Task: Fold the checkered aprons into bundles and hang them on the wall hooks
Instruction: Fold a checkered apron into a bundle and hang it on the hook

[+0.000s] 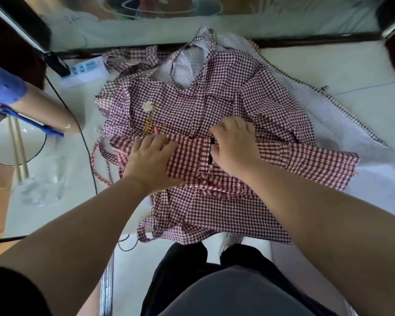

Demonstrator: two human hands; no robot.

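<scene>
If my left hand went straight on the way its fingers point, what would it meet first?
Probably the purple checked apron: the left hand lies flat on the red checked apron, fingers aimed at the purple cloth just beyond.

Both arms extended forward; left hand (149, 160) flat, right hand (234, 144) curled

White tabletop (328, 71), seen from above. A loose heap of checkered aprons (214, 106) lies at its centre, partly over a pale checked cloth (328, 124) at right. At far left are a white power strip (82, 69) and a black cable (87, 147).
</scene>
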